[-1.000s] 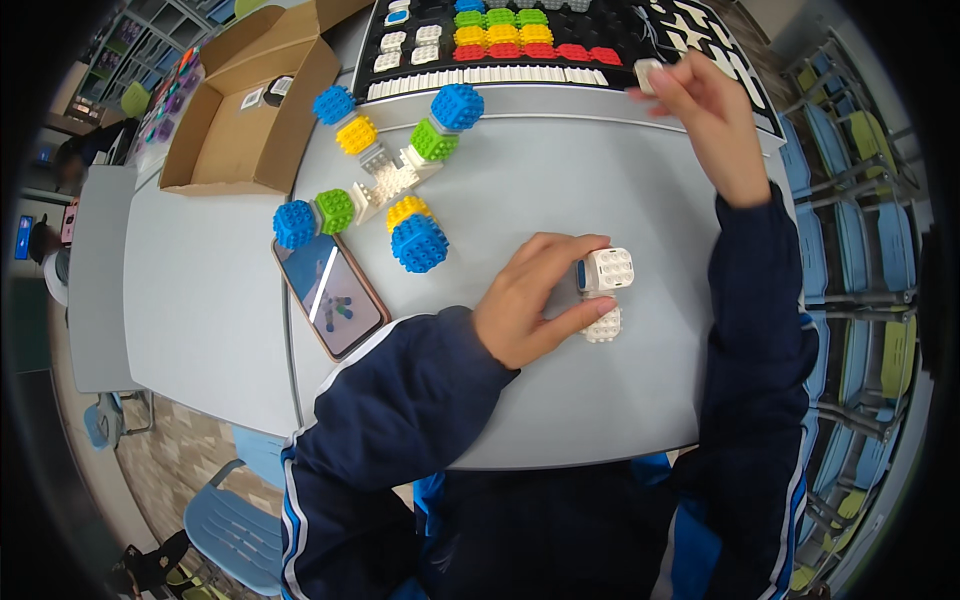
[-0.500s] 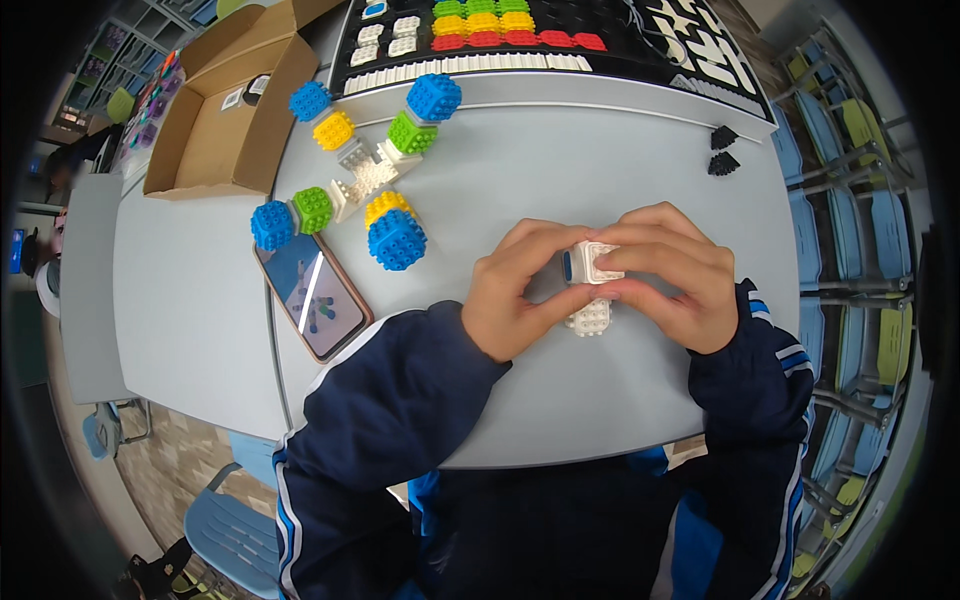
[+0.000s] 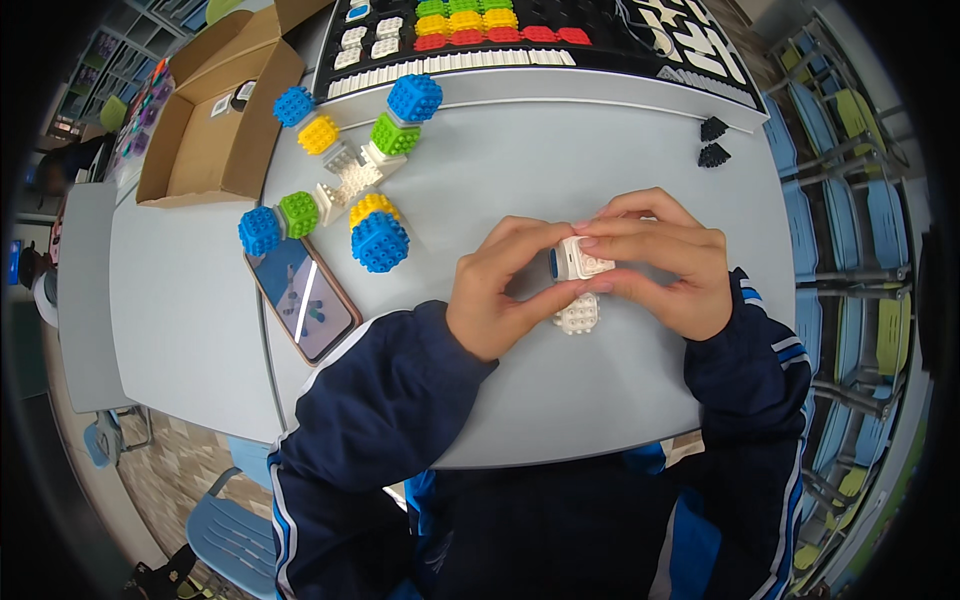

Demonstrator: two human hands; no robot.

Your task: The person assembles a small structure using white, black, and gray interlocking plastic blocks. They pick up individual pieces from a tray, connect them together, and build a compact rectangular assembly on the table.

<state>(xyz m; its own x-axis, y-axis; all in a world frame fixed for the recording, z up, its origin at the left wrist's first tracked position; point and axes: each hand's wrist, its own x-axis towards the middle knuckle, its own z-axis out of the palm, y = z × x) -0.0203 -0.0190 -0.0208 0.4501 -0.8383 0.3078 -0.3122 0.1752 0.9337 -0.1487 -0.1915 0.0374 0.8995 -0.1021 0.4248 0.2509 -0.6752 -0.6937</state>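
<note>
From the block we hold, the tray lies at twelve o'clock, wedges between one and two, the model at ten (the box sits beyond it), the phone at nine.

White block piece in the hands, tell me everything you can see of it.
The white piece looks like hard plastic: a boxy upper part with rounded edges and a blue patch on its left side, and below it, nearer the person, a studded block. The left hand grips the box from the left; fingers of the right hand cover part of its top and right. Whether it touches the table beneath is unclear.
</note>
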